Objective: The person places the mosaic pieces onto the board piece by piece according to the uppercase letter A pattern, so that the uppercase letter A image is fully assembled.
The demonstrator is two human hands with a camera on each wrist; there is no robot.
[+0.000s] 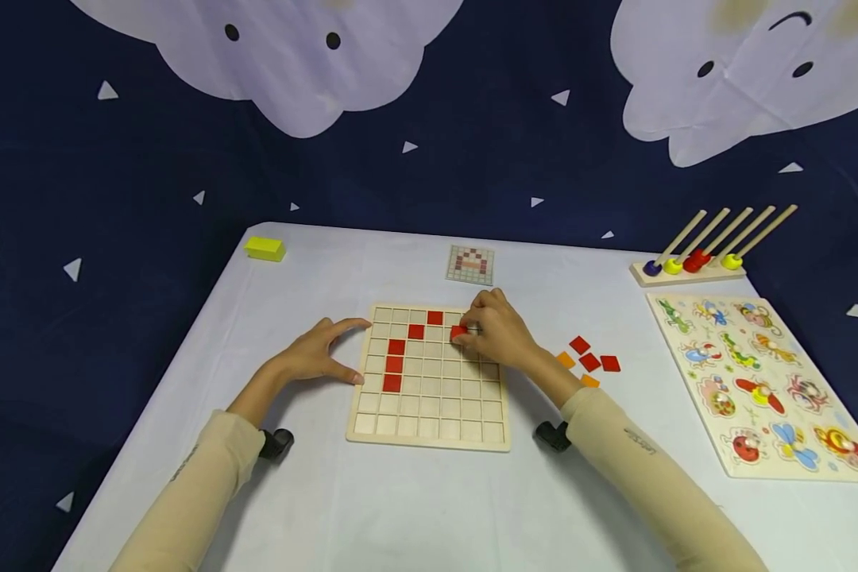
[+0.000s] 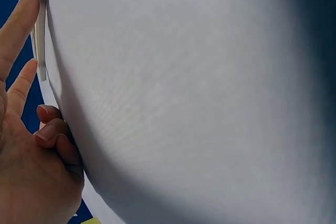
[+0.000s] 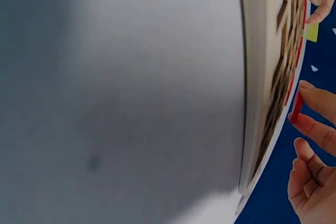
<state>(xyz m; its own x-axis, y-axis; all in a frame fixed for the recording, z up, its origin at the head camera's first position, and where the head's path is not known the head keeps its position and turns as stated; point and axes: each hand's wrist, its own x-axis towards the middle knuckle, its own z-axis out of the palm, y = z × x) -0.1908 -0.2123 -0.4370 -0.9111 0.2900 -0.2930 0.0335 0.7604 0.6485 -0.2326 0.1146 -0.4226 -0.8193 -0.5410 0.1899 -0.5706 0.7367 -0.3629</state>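
Note:
A square wooden grid board lies flat in the middle of the table, with several red square tiles set in its cells in a slanting line on the left half. At its left edge, my left hand rests with thumb and index finger spread, their tips touching the rim; the other fingers are curled in. Over the upper right of the board, my right hand pinches one red tile between thumb and finger. That tile is tilted in the right wrist view, and the hand hides the cells under it.
Loose red tiles and orange tiles lie right of the board. A small pattern card is behind it. At right are an insect picture board and a peg stand. A yellow block sits at the back left.

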